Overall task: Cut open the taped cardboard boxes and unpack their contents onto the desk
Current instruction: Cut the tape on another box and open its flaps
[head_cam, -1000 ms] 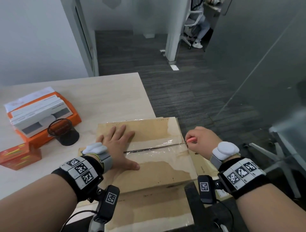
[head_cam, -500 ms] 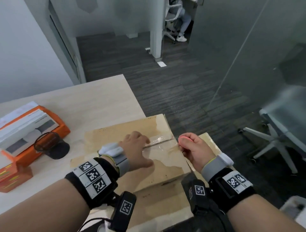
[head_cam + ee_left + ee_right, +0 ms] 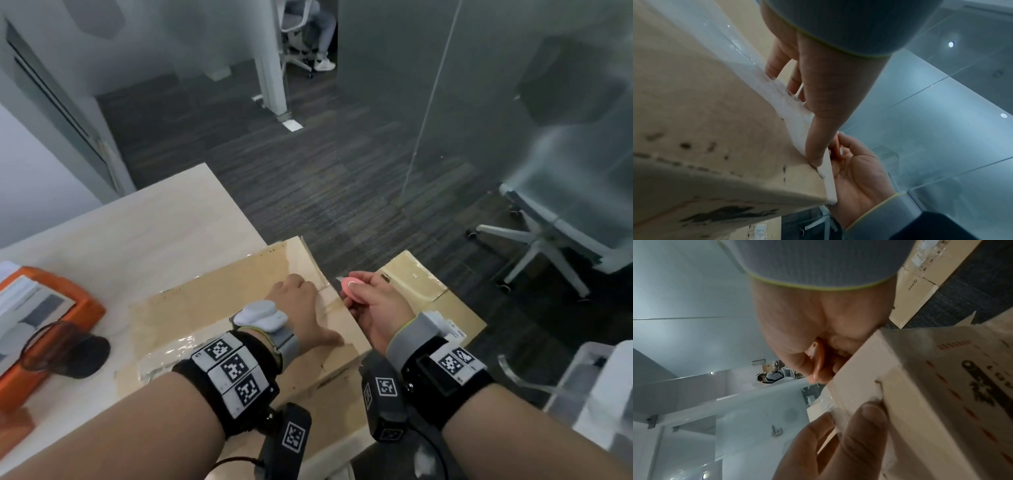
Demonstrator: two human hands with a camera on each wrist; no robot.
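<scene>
A flat cardboard box (image 3: 191, 308) with clear tape (image 3: 171, 353) along its lid seam lies at the desk's right end. My left hand (image 3: 298, 301) is at the seam's right end, fingers (image 3: 777, 68) tucked under the lid's taped edge and thumb (image 3: 818, 146) pressed along it. Just right of it, my right hand (image 3: 373, 308) pinches a small round pink cutter (image 3: 352, 289), held clear of the tape, its short blade pointing left. In the right wrist view the cutter (image 3: 818, 363) sits between thumb and fingers beside the box (image 3: 920, 402).
An orange box (image 3: 82, 308) with white packs and a black mesh cup (image 3: 65, 349) stand on the desk (image 3: 137, 240) at the left. A second taped cardboard box (image 3: 421, 284) sits lower, right of the desk. A white office chair (image 3: 548, 233) and glass wall (image 3: 445, 102) lie beyond.
My left hand went from lying flat on the lid to curling at the seam's right end. My right hand lifted the cutter off the tape and turned palm-up. The view swung right.
</scene>
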